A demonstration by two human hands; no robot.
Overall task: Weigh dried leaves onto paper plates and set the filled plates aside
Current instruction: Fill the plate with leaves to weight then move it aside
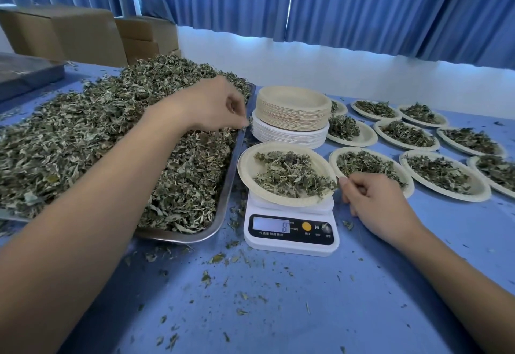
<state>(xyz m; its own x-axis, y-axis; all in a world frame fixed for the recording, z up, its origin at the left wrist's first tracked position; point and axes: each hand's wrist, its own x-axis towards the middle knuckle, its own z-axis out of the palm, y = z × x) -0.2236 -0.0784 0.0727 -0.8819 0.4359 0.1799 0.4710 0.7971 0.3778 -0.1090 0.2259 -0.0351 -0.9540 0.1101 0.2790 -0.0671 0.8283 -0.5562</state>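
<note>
Right hand [373, 200] perhaps against plate [245, 170] rim

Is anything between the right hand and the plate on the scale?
Nothing visible: the right hand sits at the right rim of the weighing plate, no object between. Another filled plate lies just beyond the hand.

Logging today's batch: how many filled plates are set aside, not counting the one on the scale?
9 filled plates. Back row: one half hidden behind the plate stack, two beside it. Middle row: three. Front row: three, the last cut by the right edge; more may lie beyond.
</note>
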